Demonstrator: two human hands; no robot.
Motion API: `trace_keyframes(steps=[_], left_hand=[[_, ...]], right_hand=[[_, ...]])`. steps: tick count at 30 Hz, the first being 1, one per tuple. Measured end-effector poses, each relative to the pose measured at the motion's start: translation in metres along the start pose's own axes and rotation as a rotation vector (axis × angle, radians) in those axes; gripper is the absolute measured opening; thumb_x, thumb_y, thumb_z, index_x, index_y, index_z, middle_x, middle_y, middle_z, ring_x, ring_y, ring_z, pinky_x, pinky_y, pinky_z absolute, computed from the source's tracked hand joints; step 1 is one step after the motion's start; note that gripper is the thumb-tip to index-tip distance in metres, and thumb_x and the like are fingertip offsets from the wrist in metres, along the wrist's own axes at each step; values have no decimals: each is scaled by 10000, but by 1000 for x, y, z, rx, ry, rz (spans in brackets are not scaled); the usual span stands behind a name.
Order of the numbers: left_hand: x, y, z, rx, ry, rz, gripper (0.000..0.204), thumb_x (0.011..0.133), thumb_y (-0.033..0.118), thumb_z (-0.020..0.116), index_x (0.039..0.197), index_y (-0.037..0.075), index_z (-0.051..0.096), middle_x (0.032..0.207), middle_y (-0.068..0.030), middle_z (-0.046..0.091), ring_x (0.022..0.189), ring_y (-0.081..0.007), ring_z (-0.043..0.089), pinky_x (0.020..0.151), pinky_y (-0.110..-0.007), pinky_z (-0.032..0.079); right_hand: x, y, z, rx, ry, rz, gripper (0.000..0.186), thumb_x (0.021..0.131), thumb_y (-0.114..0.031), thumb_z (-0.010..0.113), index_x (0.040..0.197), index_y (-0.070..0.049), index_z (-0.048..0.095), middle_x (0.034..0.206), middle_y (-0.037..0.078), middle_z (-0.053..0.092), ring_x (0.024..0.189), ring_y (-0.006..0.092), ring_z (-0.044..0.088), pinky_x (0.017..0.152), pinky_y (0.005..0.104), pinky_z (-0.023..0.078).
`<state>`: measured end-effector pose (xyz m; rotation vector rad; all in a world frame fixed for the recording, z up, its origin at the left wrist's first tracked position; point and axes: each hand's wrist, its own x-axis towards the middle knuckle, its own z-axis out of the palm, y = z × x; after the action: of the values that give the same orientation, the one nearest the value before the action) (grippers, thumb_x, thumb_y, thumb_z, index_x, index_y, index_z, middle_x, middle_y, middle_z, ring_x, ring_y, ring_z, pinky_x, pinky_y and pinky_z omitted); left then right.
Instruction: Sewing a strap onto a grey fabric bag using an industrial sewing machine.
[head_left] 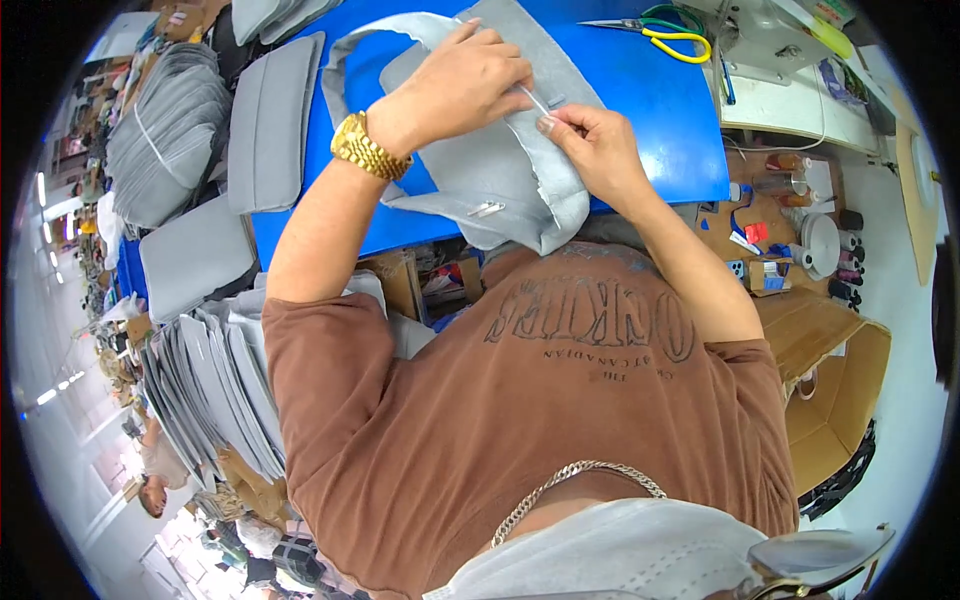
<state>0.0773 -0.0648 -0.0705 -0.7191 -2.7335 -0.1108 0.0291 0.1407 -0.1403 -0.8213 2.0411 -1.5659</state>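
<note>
A grey fabric bag piece [465, 165] lies over the front edge of the blue table [660, 120], with a long side band curling round to the left. A metal zipper pull [487, 209] shows on its near part. Stretched between my hands is a thin white strip [536, 100] at the fabric's edge. My left hand [468, 78], above a gold watch [368, 147], pinches the strip's far end. With thumb and finger closed, my right hand [598, 150] grips the near end against the fabric edge. The fingertips partly cover both ends.
Scissors [672, 38] with yellow and green handles lie at the table's far right. Grey panels [275, 125] rest at the left, beside a tied stack [165, 130]. More panels [215, 385] stand lower left. A cardboard box [840, 385] and thread spools [822, 245] are at the right.
</note>
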Motion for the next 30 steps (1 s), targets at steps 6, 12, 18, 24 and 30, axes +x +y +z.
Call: trace_keyframes(steps=[6,12,18,24,30], left_hand=[[27,-41,51,-216,-260,-148,175,859,195,636,856,39,714,816,-153,686,793,-343,646,799,-420,512],[50,-58,64,-322,-381,-189,120,845,138,603,867,41,672,892,-159,679,863,-354,649,770,-440,506],[70,-68,31,-414,-488,-139,192,862,177,547,779,22,626,814,-219,638,751,-400,632,651,-468,497],[71,-60,-4,-453,-366,-158,157,813,141,596,764,-8,606,769,-215,631,723,-396,619,648,-454,487],[65,-51,-18,-475,-325,-215,146,778,143,621,780,-3,630,752,-214,631,715,-381,624,638,-434,490]], right_hand=[[25,29,-9,-477,225,-286,247,824,-269,739,865,-26,737,1025,171,646,902,320,612,782,424,492],[34,35,-12,-319,193,-54,238,828,-257,743,837,-21,712,986,145,641,819,300,612,738,407,493],[36,27,-13,-75,178,-30,234,831,-245,756,824,-18,699,877,101,649,696,206,586,631,331,464],[36,9,-26,-27,117,-30,210,830,-216,760,809,-17,696,803,75,651,662,156,568,594,301,443],[33,-3,-28,-40,105,-128,171,856,-154,739,802,-11,662,881,30,658,700,65,530,614,227,432]])
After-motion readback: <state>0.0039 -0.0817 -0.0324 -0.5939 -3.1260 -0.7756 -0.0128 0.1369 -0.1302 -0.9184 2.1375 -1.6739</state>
